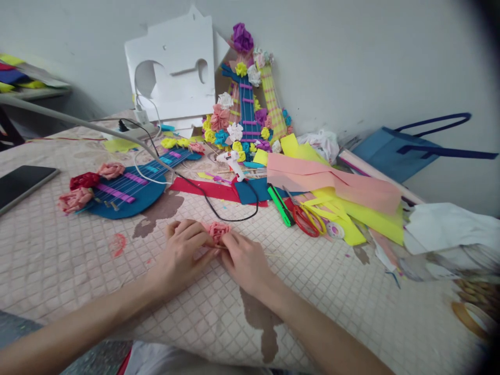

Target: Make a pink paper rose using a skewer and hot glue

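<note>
In the head view, both hands meet over the surface (328, 291). Between their fingertips is a small pink paper flower (219, 230). It sits just past the fingers, on the side away from the person, with its crinkled top showing.

The left hand (182, 251) is on the flower's left side. Its fingers are curled in and its thumb and finger pinch near the bottom of the flower. The right hand (247, 263) is on the other side, and its fingers pinch the flower's right edge. Both hands touch the flower, so neither one is clearly nearer.

A thin, pale stick (275, 255) pokes out past the right hand. It runs mostly left to right. It looks like it goes under the flower, but the fingers hide that part, so I can't tell if they are joined.

The white glue gun (233, 164) lies farther away, past the flower. The red scissors (307, 221) are off to the right, and a blue paper guitar (128, 192) is to the left.
</note>
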